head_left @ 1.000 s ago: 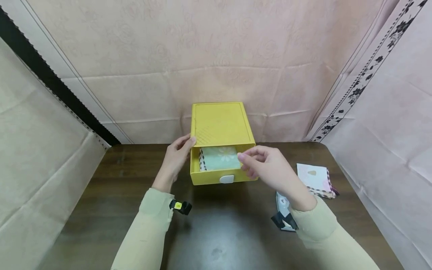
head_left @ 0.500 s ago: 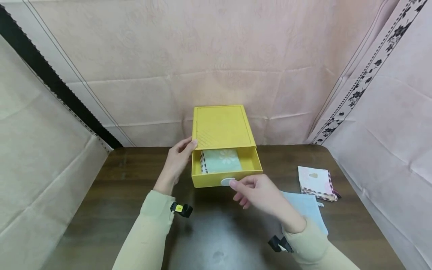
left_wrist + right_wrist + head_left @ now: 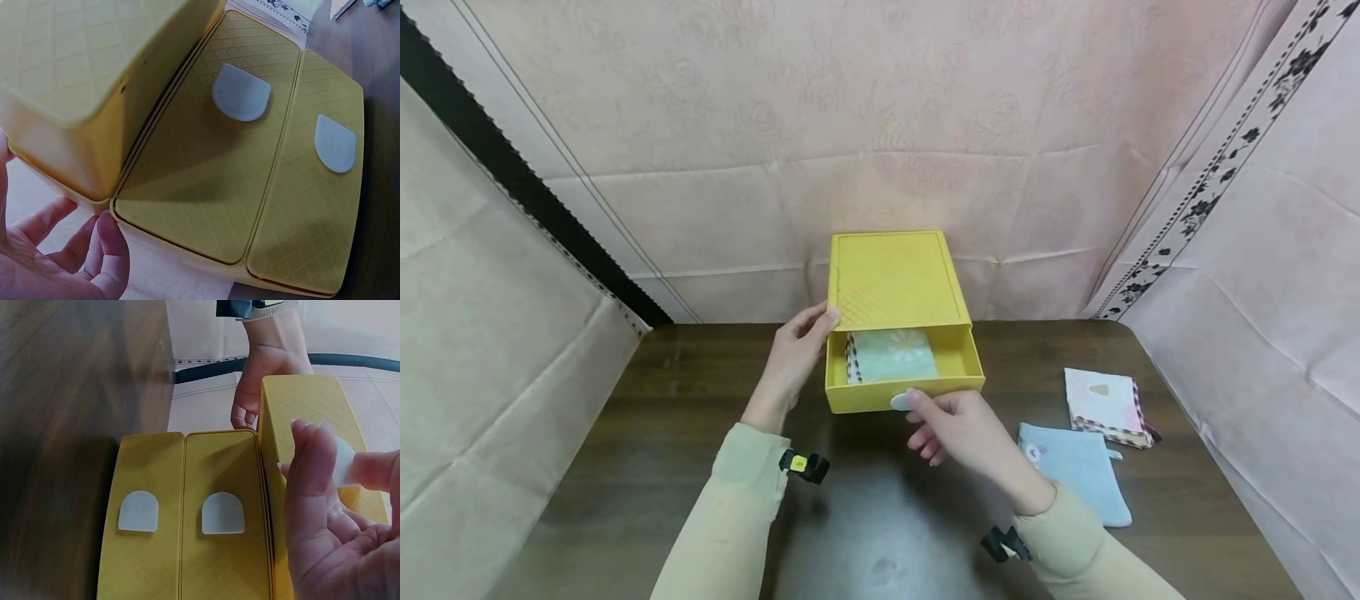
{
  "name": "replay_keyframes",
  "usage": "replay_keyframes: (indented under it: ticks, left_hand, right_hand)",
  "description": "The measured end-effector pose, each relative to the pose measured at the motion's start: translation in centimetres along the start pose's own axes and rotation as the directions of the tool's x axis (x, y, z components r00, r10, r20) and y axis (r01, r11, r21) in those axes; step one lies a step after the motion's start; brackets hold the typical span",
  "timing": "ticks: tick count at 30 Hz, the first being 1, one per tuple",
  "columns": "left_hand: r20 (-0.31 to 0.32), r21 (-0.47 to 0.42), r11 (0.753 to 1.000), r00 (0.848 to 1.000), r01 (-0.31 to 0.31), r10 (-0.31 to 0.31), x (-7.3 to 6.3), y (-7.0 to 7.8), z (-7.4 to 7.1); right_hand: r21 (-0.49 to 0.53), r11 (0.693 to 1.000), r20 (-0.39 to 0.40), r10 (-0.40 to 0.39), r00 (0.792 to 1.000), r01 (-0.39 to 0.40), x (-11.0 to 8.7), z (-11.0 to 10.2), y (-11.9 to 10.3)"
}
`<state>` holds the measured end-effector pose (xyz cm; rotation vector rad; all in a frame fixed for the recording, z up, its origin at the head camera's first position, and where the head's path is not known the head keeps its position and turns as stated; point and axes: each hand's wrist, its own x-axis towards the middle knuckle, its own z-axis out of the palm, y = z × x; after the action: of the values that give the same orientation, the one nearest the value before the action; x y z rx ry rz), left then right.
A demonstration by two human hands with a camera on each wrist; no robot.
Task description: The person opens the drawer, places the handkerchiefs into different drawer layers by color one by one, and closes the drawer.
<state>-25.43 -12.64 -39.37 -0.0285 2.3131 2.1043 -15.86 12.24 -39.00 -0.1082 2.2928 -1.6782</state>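
Observation:
A yellow drawer cabinet (image 3: 895, 279) stands at the table's back edge, its top drawer (image 3: 958, 346) pulled out. Inside lies a folded pale green handkerchief (image 3: 891, 357) with a white flower and a checked edge. My left hand (image 3: 795, 354) holds the cabinet's left side, thumb at the upper front corner; in the left wrist view its fingertips (image 3: 111, 228) meet the side edge. My right hand (image 3: 958, 429) pinches the white handle (image 3: 344, 464) of the top drawer between thumb and fingers. Two lower drawers with white handles (image 3: 242, 92) are closed in the wrist views.
To the right on the dark wooden table (image 3: 880, 533) lie a light blue cloth (image 3: 1078, 471) and, behind it, a folded white handkerchief (image 3: 1103, 400) with a checked edge. A pale fabric backdrop (image 3: 880, 108) rises directly behind the cabinet.
My right hand has moved down from the drawer's right front corner to its handle and now pinches it. The forearm no longer covers the light blue cloth. The left hand keeps its hold.

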Motion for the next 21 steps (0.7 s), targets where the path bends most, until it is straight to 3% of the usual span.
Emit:
replay_keyframes:
  ticks: [12,21]
  left_hand:
    - [0.008,0.02,1.0,1.0,0.002,-0.003,0.1,0.1,0.0]
    - [0.015,0.023,1.0,1.0,-0.008,0.008,0.1,-0.1,0.1]
  right_hand:
    - [0.039,0.998,-0.015,0.047,0.999,-0.046,1.8,-0.3,-0.8]
    - [0.152,0.985,0.002,0.077,0.997,-0.076,5.2,-1.0,-2.1]
